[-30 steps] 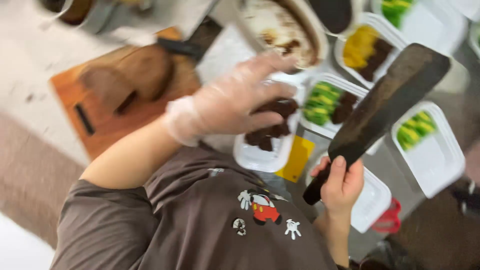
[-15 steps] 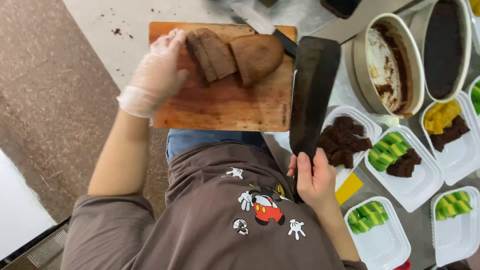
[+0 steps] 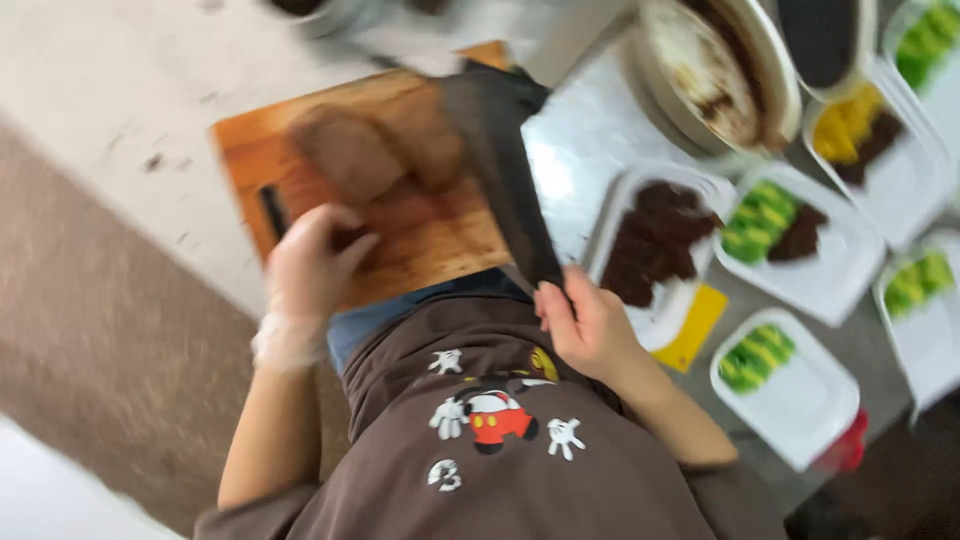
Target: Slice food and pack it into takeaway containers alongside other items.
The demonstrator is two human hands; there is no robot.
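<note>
Two hands work at a wooden cutting board (image 3: 420,235) that lies tilted in view, its near edge close to the person's brown shirt (image 3: 520,470). The right hand (image 3: 590,330), bare, sits just off the board's near right corner with its fingers curled tight around the handle of a large dark cleaver (image 3: 505,180). The cleaver's long axis runs from that hand up and slightly left, over the board's right edge, so the broad blade points away from the person toward the board's far right corner; its flat side faces the camera. The left hand (image 3: 310,265), in a thin clear glove, rests on the board's near left part, fingers bent and held close together, their tips touching the wood beside a dark slot near the board's left edge. Whether they pinch anything is lost in the motion blur. Brown lumps of cooked meat (image 3: 375,155) lie on the board's far half, between the gloved hand and the blade. To the right of the board stands a white tray of dark chopped meat (image 3: 655,240), and beyond it more white trays with green pieces (image 3: 765,215). A round bowl with brown residue (image 3: 715,70) sits beyond the board's far right corner.
</note>
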